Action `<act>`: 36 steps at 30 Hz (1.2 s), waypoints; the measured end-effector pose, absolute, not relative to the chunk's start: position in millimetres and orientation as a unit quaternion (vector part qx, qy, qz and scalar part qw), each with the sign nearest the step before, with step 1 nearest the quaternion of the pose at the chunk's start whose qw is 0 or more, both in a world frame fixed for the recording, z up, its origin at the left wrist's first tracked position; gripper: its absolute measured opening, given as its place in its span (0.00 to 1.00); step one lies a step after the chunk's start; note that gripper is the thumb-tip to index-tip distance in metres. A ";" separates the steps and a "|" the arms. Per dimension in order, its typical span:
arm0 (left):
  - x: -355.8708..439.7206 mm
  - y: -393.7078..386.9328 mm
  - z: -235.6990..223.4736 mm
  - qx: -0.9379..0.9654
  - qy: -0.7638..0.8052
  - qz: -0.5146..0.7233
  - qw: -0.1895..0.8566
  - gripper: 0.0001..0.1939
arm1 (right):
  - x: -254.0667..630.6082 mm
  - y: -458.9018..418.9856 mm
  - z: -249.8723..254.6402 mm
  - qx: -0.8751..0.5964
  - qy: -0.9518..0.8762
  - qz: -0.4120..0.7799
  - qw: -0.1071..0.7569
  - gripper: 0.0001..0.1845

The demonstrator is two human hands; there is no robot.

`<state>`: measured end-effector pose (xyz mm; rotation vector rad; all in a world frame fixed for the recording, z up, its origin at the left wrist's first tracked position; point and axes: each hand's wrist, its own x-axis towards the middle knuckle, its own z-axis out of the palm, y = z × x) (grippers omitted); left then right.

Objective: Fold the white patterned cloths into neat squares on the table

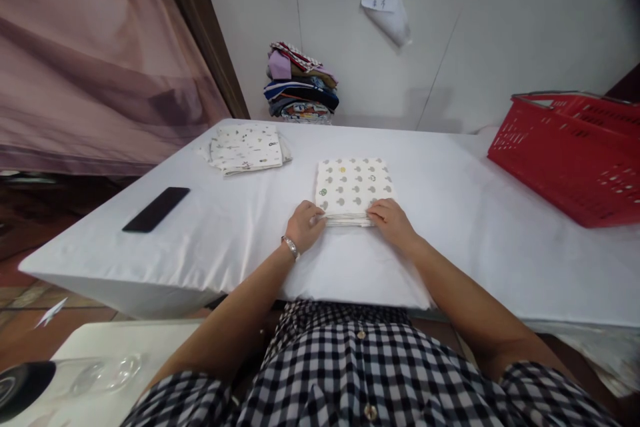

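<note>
A folded white cloth (pixel 356 185) with a print of small grey trees lies flat on the table in front of me, its layered edge facing my body. My left hand (pixel 305 225) pinches the near left corner of this cloth, fingers closed on the edge. At the near right corner, my right hand (pixel 393 219) grips the same cloth between thumb and fingers. Further left and back lies another folded white cloth (pixel 247 148) with a scattered dark print; neither hand touches it.
A black phone (pixel 157 209) lies on the white-covered table (pixel 230 213) to the left. A red basket (pixel 570 153) stands at the right. Folded clothes (pixel 303 87) are piled at the back by the wall. A clear bottle (pixel 85 373) with a black cap is at lower left.
</note>
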<state>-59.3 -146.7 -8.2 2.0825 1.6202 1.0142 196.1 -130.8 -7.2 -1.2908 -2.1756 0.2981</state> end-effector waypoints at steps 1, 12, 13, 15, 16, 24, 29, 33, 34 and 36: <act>-58.8 -146.4 -7.5 0.732 0.559 0.362 0.144 0.09 | 195.9 -130.6 -6.8 -0.483 -0.814 0.116 0.301 0.15; -51.6 -127.3 -11.7 0.807 0.476 0.345 0.055 0.08 | 189.4 -123.0 -9.0 -0.456 -0.833 0.053 0.309 0.12; -52.0 -127.1 -12.3 0.806 0.476 0.346 0.061 0.08 | 189.3 -123.2 -8.8 -0.459 -0.829 0.056 0.315 0.12; -52.6 -127.6 -12.8 0.801 0.480 0.348 0.076 0.08 | 189.3 -123.9 -8.2 -0.460 -0.822 0.064 0.330 0.12; -52.7 -128.2 -12.7 0.797 0.484 0.351 0.086 0.08 | 189.4 -124.3 -8.0 -0.458 -0.821 0.067 0.336 0.12; -48.4 -132.5 -6.9 0.761 0.511 0.371 0.147 0.07 | 191.2 -125.8 -8.4 -0.433 -0.847 0.045 0.306 0.10; -47.9 -132.0 -6.3 0.780 0.502 0.358 0.109 0.08 | 191.4 -124.8 -10.3 -0.433 -0.848 0.037 0.305 0.11; -49.2 -132.8 -9.0 0.805 0.492 0.326 0.064 0.08 | 190.9 -124.8 -11.2 -0.439 -0.844 0.035 0.307 0.12; -49.6 -133.2 -9.7 0.812 0.487 0.318 0.053 0.08 | 190.9 -125.1 -11.1 -0.441 -0.842 0.034 0.308 0.12; -50.3 -133.9 -10.6 0.820 0.481 0.309 0.037 0.09 | 190.8 -126.2 -10.7 -0.444 -0.841 0.033 0.309 0.12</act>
